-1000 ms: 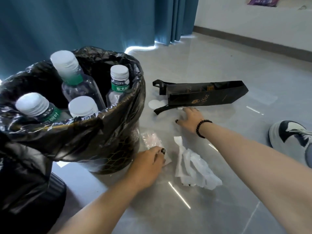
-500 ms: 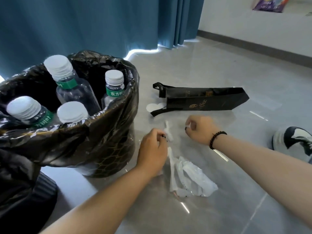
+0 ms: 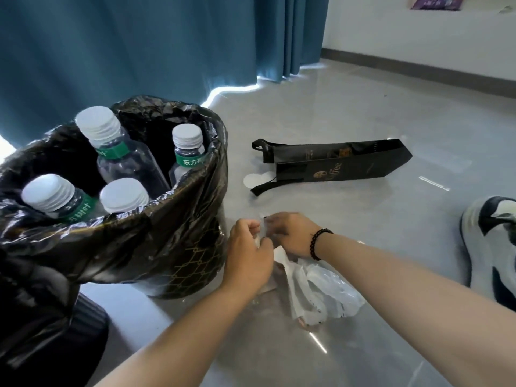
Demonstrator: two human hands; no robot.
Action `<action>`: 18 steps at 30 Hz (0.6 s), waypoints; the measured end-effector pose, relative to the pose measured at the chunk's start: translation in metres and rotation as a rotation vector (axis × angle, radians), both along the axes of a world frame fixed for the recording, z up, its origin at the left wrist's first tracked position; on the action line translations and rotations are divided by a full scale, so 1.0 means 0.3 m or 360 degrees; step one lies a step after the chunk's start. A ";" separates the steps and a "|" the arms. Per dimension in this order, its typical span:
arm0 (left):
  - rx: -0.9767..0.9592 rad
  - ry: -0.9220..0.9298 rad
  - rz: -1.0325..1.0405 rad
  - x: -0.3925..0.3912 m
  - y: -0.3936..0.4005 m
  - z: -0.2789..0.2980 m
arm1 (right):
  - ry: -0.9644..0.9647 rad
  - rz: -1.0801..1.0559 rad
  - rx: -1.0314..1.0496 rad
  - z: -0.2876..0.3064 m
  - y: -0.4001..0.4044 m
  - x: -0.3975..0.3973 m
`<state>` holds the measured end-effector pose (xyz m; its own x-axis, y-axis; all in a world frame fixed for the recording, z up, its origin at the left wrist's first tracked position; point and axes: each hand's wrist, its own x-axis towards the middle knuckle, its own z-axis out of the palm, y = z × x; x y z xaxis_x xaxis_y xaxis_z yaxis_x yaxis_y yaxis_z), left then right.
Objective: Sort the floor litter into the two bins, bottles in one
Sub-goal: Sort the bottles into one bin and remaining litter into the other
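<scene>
Centrally, a white plastic bag (image 3: pixel 324 291) lies crumpled on the grey floor (image 3: pixel 363 113) just beside the black-lined bin (image 3: pixel 173 247), which holds four capped bottles (image 3: pixel 122 157); a flat black paper bag (image 3: pixel 337 166) lies beyond. Above it, left hand (image 3: pixel 248 258) and right hand (image 3: pixel 290 233) meet, fingers curled, pinching a small clear wrapper (image 3: pixel 264 229) between them.

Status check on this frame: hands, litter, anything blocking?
Left hand and right hand both pinching crumpled clear plastic wrapper. White plastic bag and black paper bag lie on floor. Black-lined bin holds four bottles. Nothing blocking.
</scene>
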<state>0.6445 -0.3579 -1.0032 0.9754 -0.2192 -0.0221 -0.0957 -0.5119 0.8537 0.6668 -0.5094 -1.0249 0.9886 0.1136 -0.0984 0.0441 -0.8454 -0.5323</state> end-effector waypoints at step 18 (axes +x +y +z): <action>-0.0076 -0.0026 -0.0318 -0.028 0.189 -0.123 | 0.0307 -0.0334 -0.0618 -0.202 -0.030 0.541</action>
<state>0.6360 -0.3013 -1.0403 0.9126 -0.4087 0.0082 -0.2051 -0.4404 0.8741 0.8292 -0.5184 -1.0854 0.9458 -0.1680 -0.2778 -0.2173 -0.9634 -0.1572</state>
